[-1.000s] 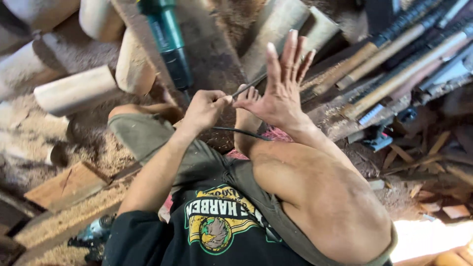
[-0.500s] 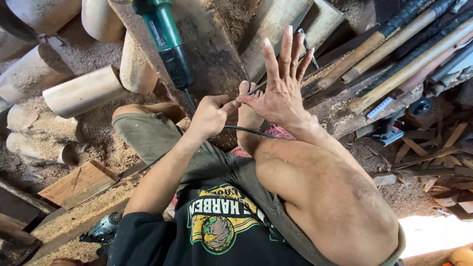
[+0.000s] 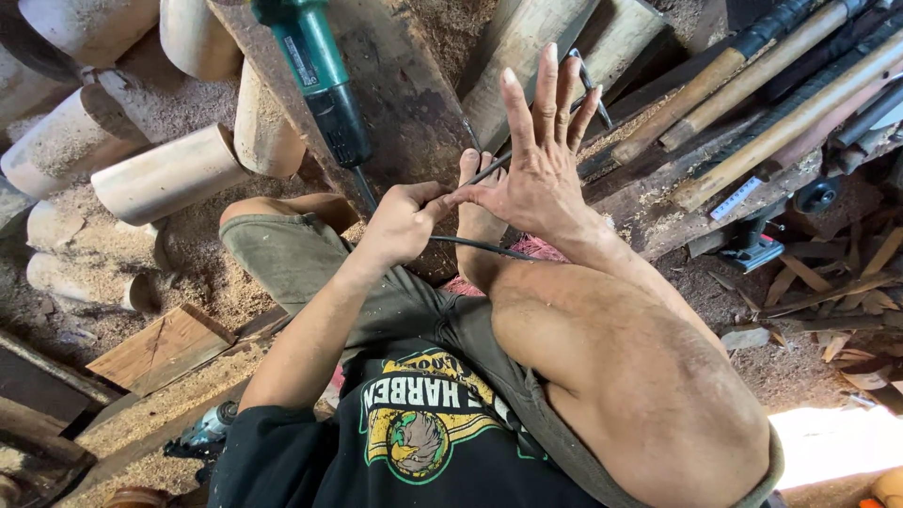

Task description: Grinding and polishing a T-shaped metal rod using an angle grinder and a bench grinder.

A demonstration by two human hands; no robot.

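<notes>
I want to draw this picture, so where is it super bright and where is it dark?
In the head view, the bottom right corner is washed out white by glare; the top right, around the wooden tool handles, sits in deep shadow; the left hand, the right hand and the green power tool are evenly lit and sharp.

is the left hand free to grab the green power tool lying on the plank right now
Probably yes for reach, not for freedom. The green power tool lies just above the left hand with nothing between them, but that hand is closed, pinching something at the right hand, whose fingers are spread.
</notes>
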